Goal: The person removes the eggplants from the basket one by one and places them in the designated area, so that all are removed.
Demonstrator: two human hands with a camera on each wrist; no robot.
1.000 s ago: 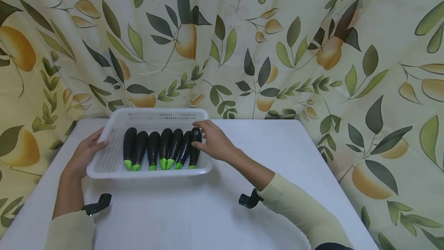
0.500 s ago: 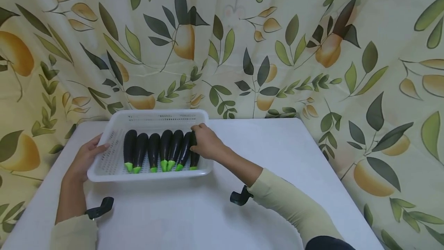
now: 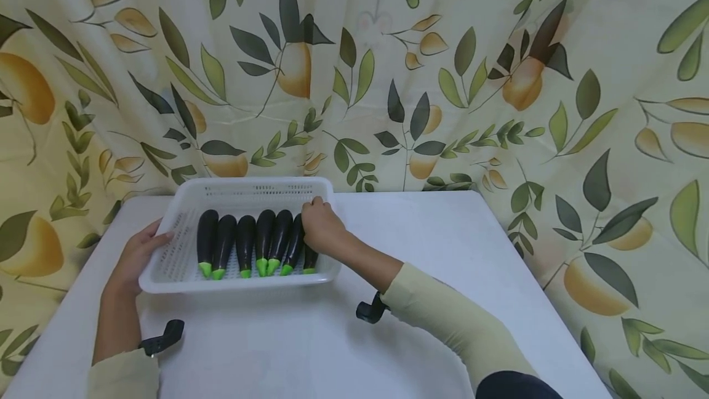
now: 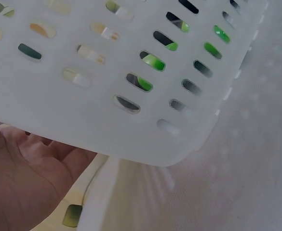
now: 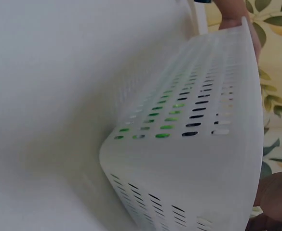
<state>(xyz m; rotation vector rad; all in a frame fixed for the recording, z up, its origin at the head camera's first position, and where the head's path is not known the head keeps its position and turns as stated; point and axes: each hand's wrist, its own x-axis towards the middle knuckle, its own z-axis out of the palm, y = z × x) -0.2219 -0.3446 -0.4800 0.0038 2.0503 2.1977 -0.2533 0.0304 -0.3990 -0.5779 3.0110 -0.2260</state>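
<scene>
Right hand (image 3: 323, 225) is over the side of the white basket (image 3: 238, 286), with its fingers bent around the upper part of the end eggplant (image 3: 310, 260). I take that as a grasp, but the back of the hand hides the fingertips from me. Left hand (image 3: 140, 254) holds the basket by its other short side, thumb over the rim and fingers tucked under it outside.

What could go wrong? The eggplant looks smooth and shiny, so I think it could slip if only the tips pinch it. It lies near the basket wall and close to the next one, so a quick pull might bump the rim, or the knuckles might knock the other six eggplants (image 3: 265, 236) and make them roll. If the left hand pulls up too hard, the basket could tip and they could all slide. I cannot tell if its bottom sits flat on the white table (image 3: 266, 337).

Now the way they point. All seven lie in a row inside the basket. Their green ends point back to the person, by the front wall. The dark round ends I can see point away, toward the leafy cloth (image 3: 354, 140). Each one's long line runs front to back, the short way of the basket. A few lean a bit. The end one's top is hidden, so I can't tell its lean well.
</scene>
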